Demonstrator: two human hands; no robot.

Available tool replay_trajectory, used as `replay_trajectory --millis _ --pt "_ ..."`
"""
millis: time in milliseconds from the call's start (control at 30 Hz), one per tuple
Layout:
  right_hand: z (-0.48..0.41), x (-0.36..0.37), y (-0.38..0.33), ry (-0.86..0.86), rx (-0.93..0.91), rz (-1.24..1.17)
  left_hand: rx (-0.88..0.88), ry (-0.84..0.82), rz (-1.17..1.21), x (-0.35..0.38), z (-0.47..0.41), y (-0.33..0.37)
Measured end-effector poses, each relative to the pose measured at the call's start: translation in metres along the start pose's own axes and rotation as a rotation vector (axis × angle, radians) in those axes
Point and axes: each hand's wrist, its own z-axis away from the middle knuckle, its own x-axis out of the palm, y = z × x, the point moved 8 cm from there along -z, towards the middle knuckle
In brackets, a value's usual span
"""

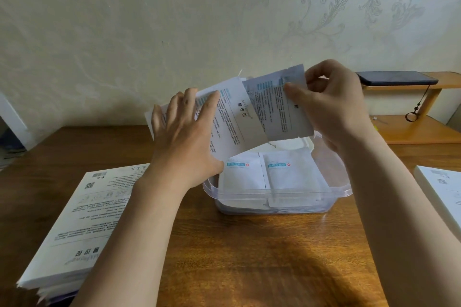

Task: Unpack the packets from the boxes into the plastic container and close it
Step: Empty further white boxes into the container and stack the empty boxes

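My left hand (184, 137) grips a box (232, 119) above the plastic container (274, 196); my right hand (334, 102) pinches a packet (277, 107) at the box's right edge. Bare bench (249, 244) lies near me.

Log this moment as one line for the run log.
phase: unpacking | left hand: holds box | right hand: pinches packet at box's end | plastic container: open, packets inside
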Motion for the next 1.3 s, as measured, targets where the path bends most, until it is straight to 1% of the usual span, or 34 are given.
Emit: replay_trajectory --millis 133,200,233,267,333,367,400,433,533,600,700,900,1000,1067,1133,1233,1300 --pt "0.002 0.002 -0.009 -0.114 -0.113 -0.070 -0.042 -0.009 -0.001 0.002 0.001 -0.003" --pt "0.000 0.000 -0.015 -0.088 -0.163 -0.061 -0.066 -0.013 0.016 0.003 0.001 -0.004" --pt "-0.002 -0.005 -0.014 -0.042 -0.135 -0.097 -0.082 -0.014 0.025 0.003 0.001 -0.006" --pt "-0.002 -0.009 -0.013 -0.015 -0.078 -0.188 -0.099 -0.015 0.032 0.003 0.001 -0.009" --pt "-0.003 -0.011 -0.009 -0.059 0.023 -0.427 -0.135 -0.014 0.033 0.003 0.001 -0.015" --pt "-0.004 -0.013 -0.010 -0.094 0.021 -0.485 -0.153 -0.011 0.027 0.003 0.001 -0.018" --pt "-0.005 -0.015 -0.011 -0.110 -0.014 -0.482 -0.171 -0.007 0.017 0.004 0.001 -0.021" --pt "-0.006 -0.019 -0.012 -0.098 -0.074 -0.414 -0.187 -0.001 0.006 0.004 0.001 -0.023" --pt "-0.008 -0.030 -0.016 0.056 -0.247 0.008 -0.226 0.010 -0.016 0.003 0.002 -0.025" --pt "-0.008 -0.031 -0.016 0.108 -0.288 0.203 -0.256 0.018 -0.018 0.002 0.003 -0.027" --pt "-0.014 -0.026 -0.004 0.092 -0.256 0.320 -0.298 0.022 -0.002 0.001 0.004 -0.033" --pt "-0.017 0.006 0.042 -0.040 -0.059 0.171 -0.352 0.096 0.007 -0.006 0.005 -0.040" --pt "-0.008 0.025 0.060 -0.125 0.045 0.057 -0.375 0.109 0.014 -0.009 0.005 -0.042" --pt "-0.002 0.039 0.069 -0.195 0.103 0.027 -0.384 0.111 0.025 -0.010 0.005 -0.043" --pt "0.006 0.053 0.074 -0.293 0.159 0.029 -0.385 0.109 0.036 -0.010 0.005 -0.043" --pt "0.021 0.071 0.077 -0.501 0.234 0.049 -0.384 0.105 0.048 -0.010 0.004 -0.044" --pt "0.026 0.076 0.072 -0.586 0.146 0.214 -0.383 0.101 0.058 -0.009 0.004 -0.044"
